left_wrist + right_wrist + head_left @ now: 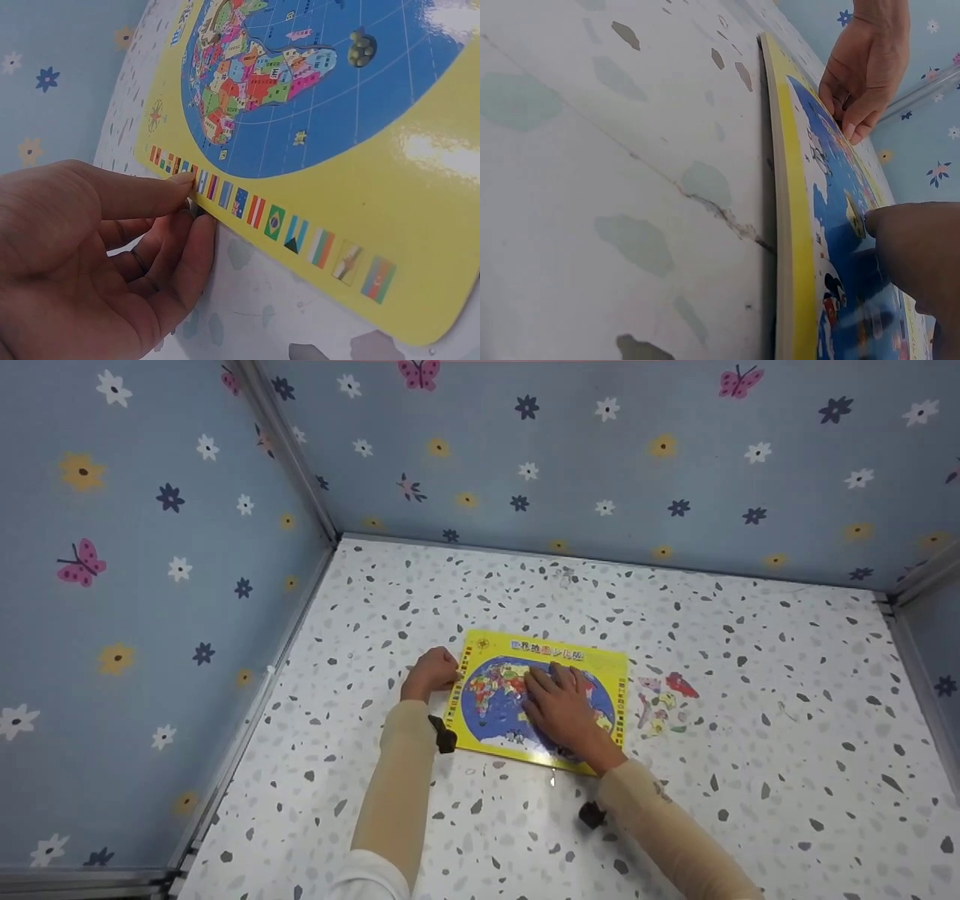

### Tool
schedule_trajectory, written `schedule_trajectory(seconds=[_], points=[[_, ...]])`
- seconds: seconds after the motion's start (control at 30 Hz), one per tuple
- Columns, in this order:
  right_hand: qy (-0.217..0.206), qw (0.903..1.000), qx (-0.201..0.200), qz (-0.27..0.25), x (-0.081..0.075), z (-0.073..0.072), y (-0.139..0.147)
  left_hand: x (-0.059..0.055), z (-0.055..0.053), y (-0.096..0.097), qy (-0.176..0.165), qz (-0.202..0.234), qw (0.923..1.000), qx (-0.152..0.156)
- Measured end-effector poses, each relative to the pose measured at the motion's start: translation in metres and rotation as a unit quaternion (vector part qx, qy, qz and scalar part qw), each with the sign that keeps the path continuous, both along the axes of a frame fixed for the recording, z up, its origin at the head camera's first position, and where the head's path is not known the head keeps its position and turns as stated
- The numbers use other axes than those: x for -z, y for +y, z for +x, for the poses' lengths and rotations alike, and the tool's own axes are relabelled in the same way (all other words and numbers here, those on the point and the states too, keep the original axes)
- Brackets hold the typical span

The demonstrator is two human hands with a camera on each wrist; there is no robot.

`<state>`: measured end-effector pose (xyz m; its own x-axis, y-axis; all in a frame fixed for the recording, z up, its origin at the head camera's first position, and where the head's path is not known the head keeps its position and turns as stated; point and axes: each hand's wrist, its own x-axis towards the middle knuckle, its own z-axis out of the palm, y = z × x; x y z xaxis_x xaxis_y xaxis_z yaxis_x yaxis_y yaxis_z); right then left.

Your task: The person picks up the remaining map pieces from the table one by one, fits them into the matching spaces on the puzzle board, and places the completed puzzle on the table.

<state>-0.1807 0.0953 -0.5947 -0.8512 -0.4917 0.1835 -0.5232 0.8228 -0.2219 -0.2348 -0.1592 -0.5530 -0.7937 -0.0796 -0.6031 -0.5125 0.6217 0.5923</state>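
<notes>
A yellow-bordered world map puzzle board [609, 660] lies on the speckled tabletop. Its blue oval holds colourful land pieces, and small flags line its sides. At the board's left edge, my left hand [431, 673] pinches the rim; the left wrist view shows the thumb on top and curled fingers [196, 255] beneath. My right hand [562, 709] lies over the right half of the map with its fingers extended, covering part of it. Near a yellow piece [855, 215], the right thumb touches the board in the right wrist view. Whether it holds any piece is hidden.
Several loose puzzle pieces [660, 712] lie right of the board, a red piece [681, 685] among them. Flower-patterned panels [562, 457] enclose the tabletop [750, 660] at the back and sides. A dark wrist camera [444, 735] sits by the left wrist.
</notes>
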Motion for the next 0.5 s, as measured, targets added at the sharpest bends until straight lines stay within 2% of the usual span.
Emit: schedule_trajectory(seconds=[0.3,0.5], points=[[-0.012,0.9998,0.013,0.013,-0.0006,0.0000,-0.0043,0.0004,0.0009,-0.0008,0.004,0.003,1.0000,-0.004],[0.032,0.9992,-0.001,-0.025,0.0017,-0.0031,-0.0075,-0.0005,0.0022,-0.0008,0.011,-0.006,0.9999,0.004]])
